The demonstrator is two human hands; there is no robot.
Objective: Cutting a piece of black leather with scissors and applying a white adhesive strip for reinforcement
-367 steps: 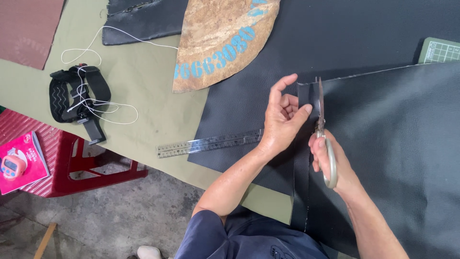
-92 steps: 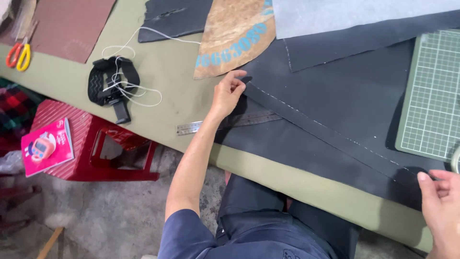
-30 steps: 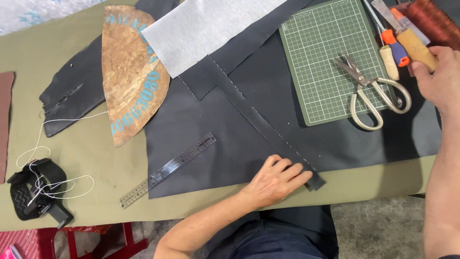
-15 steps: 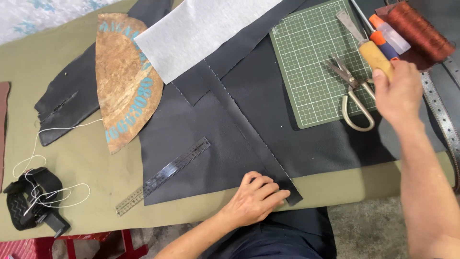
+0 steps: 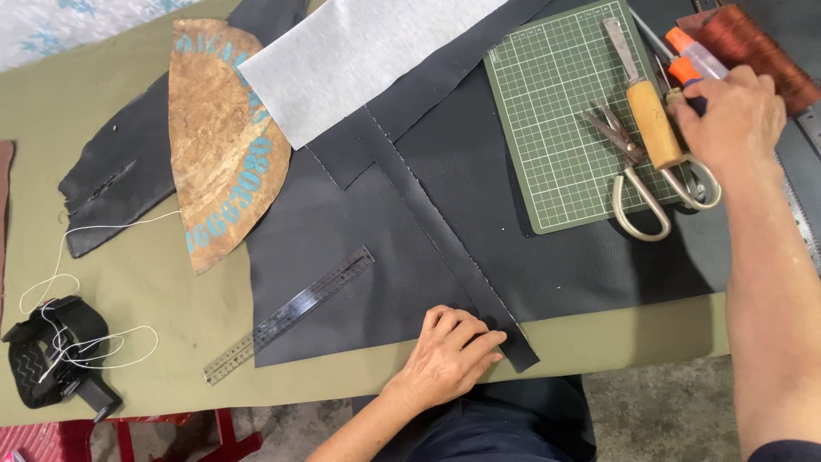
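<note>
My left hand (image 5: 449, 355) lies palm-down at the lower middle of the frame, fingers spread loosely and holding nothing, pressing on the near end of a long narrow strip of black leather (image 5: 445, 244). That strip runs diagonally up and to the left across a large black leather sheet (image 5: 376, 282) spread over the olive-green table cover (image 5: 128, 282). Just left of that hand, a dark metal ruler (image 5: 291, 314) lies slanted, half on the sheet, half on the cover.

My right hand (image 5: 735, 120) is at the upper right, knuckles up, fingers curled down around the dark end of an orange-capped tool (image 5: 688, 56); I cannot tell how firmly it grips. Just left of it a wooden-handled knife (image 5: 646, 103) and steel shears with looped handles (image 5: 654, 192) rest on a green gridded cutting mat (image 5: 556, 120). A spool of rust-brown thread (image 5: 757, 47) sits behind the hand.

Further out, a pale grey fabric rectangle (image 5: 359, 60) lies at top centre, a brown fan-shaped hide piece with blue markings (image 5: 214, 137) at upper left, and a black strap tangled with white cord (image 5: 56, 351) at lower left.
</note>
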